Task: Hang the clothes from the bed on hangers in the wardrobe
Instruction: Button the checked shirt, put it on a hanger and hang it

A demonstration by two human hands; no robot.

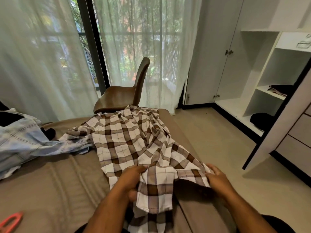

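A brown-and-white checked shirt (127, 140) lies spread across the brown bed (55, 179), its near end pulled toward me. My left hand (130, 179) grips the shirt's near edge on the left. My right hand (216, 178) pinches a fold of the same shirt on the right, near the bed's edge. A pale blue striped shirt (21, 142) lies crumpled at the left of the bed. A red hanger (11, 221) rests on the bed at the bottom left, partly cut off. The white wardrobe (262, 78) stands open at the right.
A brown chair (124, 93) stands beyond the bed in front of sheer curtains (43, 64). The wardrobe's open door (284, 125) juts out at the right. Dark folded clothes (260, 121) lie on its lower shelves. Beige floor (210, 142) runs between bed and wardrobe.
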